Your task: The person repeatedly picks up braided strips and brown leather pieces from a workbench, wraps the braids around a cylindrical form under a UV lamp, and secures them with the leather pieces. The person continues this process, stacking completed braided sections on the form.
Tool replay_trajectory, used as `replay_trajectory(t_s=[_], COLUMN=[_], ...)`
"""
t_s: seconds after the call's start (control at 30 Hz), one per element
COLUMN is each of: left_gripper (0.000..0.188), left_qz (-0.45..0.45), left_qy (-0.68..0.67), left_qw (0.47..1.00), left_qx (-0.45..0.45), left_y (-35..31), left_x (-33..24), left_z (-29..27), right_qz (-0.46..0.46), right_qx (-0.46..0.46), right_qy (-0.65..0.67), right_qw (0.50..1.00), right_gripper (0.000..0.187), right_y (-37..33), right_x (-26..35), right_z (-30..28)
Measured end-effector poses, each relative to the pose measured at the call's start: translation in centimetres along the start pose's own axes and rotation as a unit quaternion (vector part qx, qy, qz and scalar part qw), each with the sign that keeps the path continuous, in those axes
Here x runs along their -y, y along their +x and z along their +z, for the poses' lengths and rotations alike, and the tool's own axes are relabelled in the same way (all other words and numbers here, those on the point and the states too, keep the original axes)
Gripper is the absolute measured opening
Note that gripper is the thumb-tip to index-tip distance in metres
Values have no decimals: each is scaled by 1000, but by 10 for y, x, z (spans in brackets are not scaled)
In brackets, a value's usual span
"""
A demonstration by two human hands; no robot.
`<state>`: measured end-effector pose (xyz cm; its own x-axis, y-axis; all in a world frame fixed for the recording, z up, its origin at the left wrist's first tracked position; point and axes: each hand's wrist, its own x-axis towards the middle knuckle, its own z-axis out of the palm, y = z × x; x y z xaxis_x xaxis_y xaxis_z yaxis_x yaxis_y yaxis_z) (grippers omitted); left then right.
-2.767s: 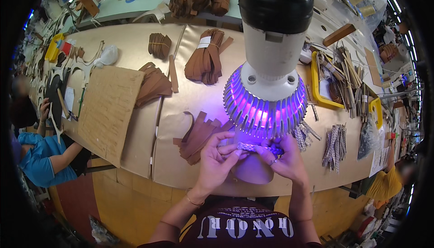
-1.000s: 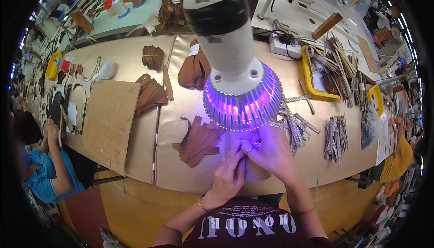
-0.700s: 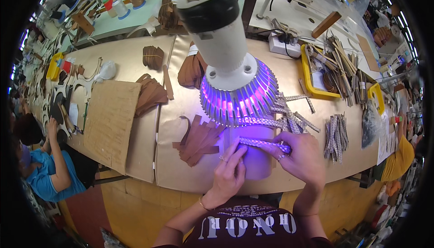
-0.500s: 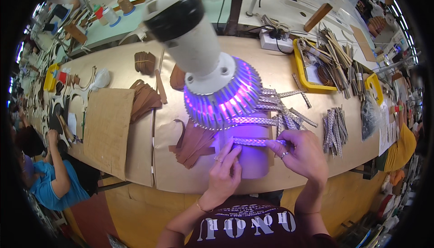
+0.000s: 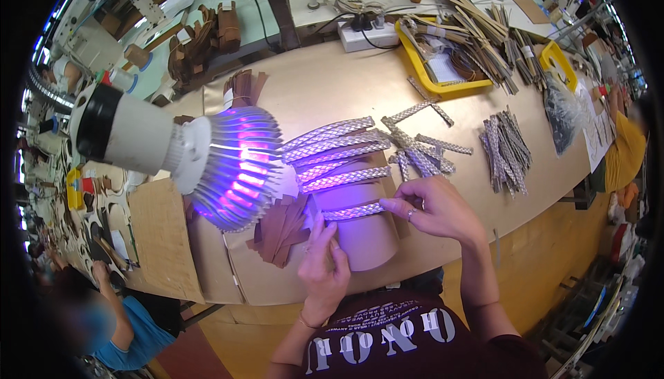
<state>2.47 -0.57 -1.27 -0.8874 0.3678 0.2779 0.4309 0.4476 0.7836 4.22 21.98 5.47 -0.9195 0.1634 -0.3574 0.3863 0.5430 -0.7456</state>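
Observation:
A braided silvery strap (image 5: 354, 211) lies across a rounded brown form (image 5: 370, 244), lit violet. The fingertips of my left hand (image 5: 325, 265) close on its left end. My right hand (image 5: 439, 209), with a ring on one finger, pinches the right end between thumb and forefinger. Farther up the same form, several more braided straps (image 5: 339, 152) lie side by side. Left of them a finned metal lamp (image 5: 238, 168) glows violet, its lit face turned away from view.
Loose braided pieces (image 5: 422, 154) lie right of the form, and a bundle of them (image 5: 506, 151) farther right. Brown leather strips (image 5: 280, 230) fan out at left. A yellow tray (image 5: 449, 90), white power strip (image 5: 366, 37) and cardboard sheet (image 5: 164, 241) surround the work. Another person (image 5: 135, 327) sits at left.
The view has shifted, and the lamp now appears farther left, uncovering the straps on the form. Both my hands stay on the ends of the near strap.

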Motion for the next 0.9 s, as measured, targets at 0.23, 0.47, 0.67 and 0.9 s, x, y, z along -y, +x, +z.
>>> replay_trajectory(t_s=[0.23, 0.47, 0.67, 0.9], left_gripper=[36, 34, 32, 33], left_qz=[-16, -10, -26, -25], left_qy=[-9, 6, 22, 7], left_qw=[1000, 1000, 999, 1000], left_qx=[0, -2, 7, -6], left_y=[-3, -3, -3, -5], left_x=[0, 0, -3, -3], left_z=[2, 2, 0, 3], right_qz=[-14, 2, -7, -4], right_qx=[-2, 21, 20, 34], right_qy=[66, 141, 159, 186], right_qw=[998, 990, 987, 982], right_gripper=[37, 33, 32, 33], right_y=[5, 7, 11, 17], right_x=[-19, -29, -36, -54], right_z=[6, 14, 18, 34])
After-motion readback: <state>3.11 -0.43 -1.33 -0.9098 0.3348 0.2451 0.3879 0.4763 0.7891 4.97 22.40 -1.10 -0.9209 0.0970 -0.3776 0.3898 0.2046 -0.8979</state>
